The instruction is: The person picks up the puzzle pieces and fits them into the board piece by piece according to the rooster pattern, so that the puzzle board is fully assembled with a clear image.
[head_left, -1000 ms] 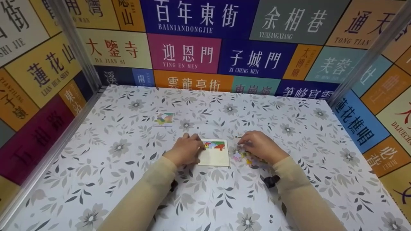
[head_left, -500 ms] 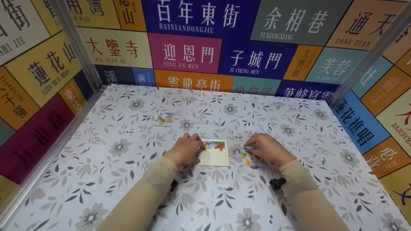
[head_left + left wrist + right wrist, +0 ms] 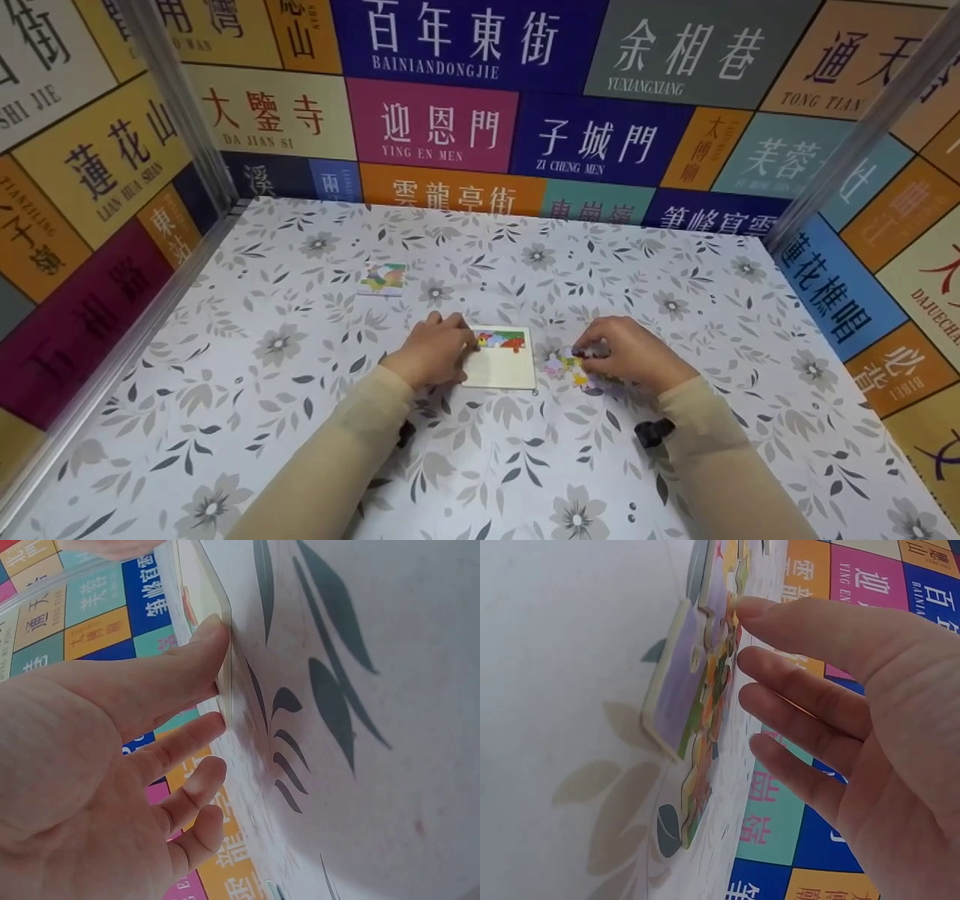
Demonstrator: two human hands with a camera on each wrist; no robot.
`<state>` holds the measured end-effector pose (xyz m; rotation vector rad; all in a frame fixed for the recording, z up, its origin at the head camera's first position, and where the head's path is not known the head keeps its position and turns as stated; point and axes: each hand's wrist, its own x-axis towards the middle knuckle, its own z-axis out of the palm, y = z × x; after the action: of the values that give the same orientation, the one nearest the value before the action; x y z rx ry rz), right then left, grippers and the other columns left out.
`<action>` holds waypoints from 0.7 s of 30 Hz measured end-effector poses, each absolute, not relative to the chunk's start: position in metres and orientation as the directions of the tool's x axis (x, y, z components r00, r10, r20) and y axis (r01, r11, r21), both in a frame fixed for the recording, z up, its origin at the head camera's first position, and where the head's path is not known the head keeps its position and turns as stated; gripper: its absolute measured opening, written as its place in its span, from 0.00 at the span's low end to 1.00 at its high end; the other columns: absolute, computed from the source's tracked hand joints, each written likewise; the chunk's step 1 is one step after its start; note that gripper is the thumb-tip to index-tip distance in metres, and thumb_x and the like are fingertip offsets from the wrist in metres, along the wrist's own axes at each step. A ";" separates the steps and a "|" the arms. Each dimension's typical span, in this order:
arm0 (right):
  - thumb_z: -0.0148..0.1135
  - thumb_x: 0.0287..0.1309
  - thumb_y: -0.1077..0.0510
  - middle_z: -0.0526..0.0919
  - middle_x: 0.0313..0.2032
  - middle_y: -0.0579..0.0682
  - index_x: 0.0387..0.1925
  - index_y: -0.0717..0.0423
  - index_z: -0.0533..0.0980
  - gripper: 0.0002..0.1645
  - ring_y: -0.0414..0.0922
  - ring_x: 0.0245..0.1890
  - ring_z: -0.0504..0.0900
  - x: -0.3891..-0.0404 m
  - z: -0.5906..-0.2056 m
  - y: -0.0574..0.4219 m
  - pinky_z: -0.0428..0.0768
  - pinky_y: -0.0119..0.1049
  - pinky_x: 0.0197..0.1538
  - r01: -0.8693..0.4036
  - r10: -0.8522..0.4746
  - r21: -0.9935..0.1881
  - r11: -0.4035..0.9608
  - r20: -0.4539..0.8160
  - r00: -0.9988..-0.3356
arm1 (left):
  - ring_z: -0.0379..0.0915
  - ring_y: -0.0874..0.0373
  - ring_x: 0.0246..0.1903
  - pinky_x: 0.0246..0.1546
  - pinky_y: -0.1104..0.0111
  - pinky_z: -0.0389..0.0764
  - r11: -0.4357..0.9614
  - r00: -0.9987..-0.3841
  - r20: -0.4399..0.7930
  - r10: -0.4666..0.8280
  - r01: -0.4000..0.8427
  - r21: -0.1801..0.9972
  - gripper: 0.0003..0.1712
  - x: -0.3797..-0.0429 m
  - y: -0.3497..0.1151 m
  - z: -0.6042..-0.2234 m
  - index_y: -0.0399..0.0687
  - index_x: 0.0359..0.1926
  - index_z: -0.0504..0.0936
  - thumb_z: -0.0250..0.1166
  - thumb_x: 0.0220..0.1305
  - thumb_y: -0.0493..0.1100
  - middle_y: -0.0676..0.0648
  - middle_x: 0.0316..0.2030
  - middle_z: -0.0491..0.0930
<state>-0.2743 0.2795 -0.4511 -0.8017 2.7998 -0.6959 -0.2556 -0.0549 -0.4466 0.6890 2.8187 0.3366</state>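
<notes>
A shallow cream puzzle board (image 3: 499, 370) lies mid-table, with joined coloured pieces (image 3: 501, 340) along its far edge. My left hand (image 3: 437, 349) pinches the board's left edge; in the left wrist view the thumb (image 3: 210, 641) presses on its rim while the other fingers are loosely bent. To the board's right, my right hand (image 3: 634, 352) is low over a pile of loose jigsaw pieces (image 3: 576, 373). The right wrist view shows its thumb tip (image 3: 751, 607) right at the pieces, beside a lilac piece (image 3: 676, 682), and the other fingers slightly curved with nothing gripped.
A small square picture card (image 3: 383, 279) lies farther back on the left. The white table (image 3: 300, 450) has a grey flower and leaf print. Panels with large lettering (image 3: 442, 124) stand round its back and sides.
My right hand has shifted slightly right and toward me over the pieces, its thumb and forefinger now lower among them. The left hand and board have stayed put.
</notes>
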 end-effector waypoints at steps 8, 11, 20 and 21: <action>0.74 0.55 0.64 0.89 0.40 0.46 0.41 0.52 0.89 0.10 0.46 0.42 0.84 -0.274 -0.456 0.280 0.82 0.45 0.49 -0.470 -0.538 -0.488 0.736 0.000 -0.843 | 0.68 0.46 0.57 0.61 0.52 0.72 0.865 -0.863 -0.173 0.474 0.420 0.275 0.27 -0.255 -0.055 -0.447 0.55 0.59 0.84 0.78 0.58 0.47 0.46 0.62 0.76; 0.74 0.56 0.63 0.89 0.39 0.46 0.40 0.52 0.89 0.09 0.45 0.42 0.84 -0.274 -0.457 0.280 0.82 0.44 0.48 -0.473 -0.533 -0.471 0.744 0.008 -0.846 | 0.68 0.46 0.57 0.61 0.52 0.72 0.867 -0.863 -0.180 0.472 0.418 0.273 0.28 -0.256 -0.054 -0.446 0.55 0.60 0.84 0.78 0.58 0.47 0.46 0.61 0.76; 0.74 0.56 0.63 0.90 0.38 0.48 0.40 0.55 0.89 0.08 0.46 0.40 0.88 -0.274 -0.456 0.277 0.85 0.46 0.48 -0.494 -0.533 -0.442 0.749 0.043 -0.845 | 0.67 0.44 0.55 0.58 0.50 0.74 0.860 -0.862 -0.157 0.483 0.432 0.272 0.26 -0.254 -0.056 -0.444 0.53 0.58 0.85 0.78 0.58 0.47 0.46 0.61 0.75; 0.74 0.56 0.63 0.90 0.38 0.48 0.40 0.55 0.89 0.08 0.47 0.40 0.88 -0.274 -0.456 0.277 0.85 0.46 0.48 -0.499 -0.535 -0.441 0.746 0.048 -0.843 | 0.67 0.44 0.55 0.58 0.50 0.74 0.859 -0.861 -0.157 0.484 0.434 0.270 0.26 -0.254 -0.056 -0.444 0.53 0.58 0.85 0.78 0.58 0.47 0.46 0.62 0.75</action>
<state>-0.2741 0.2768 -0.4561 -0.8482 2.8592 -0.6861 -0.2539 -0.0557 -0.4437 0.7047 2.8144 0.3337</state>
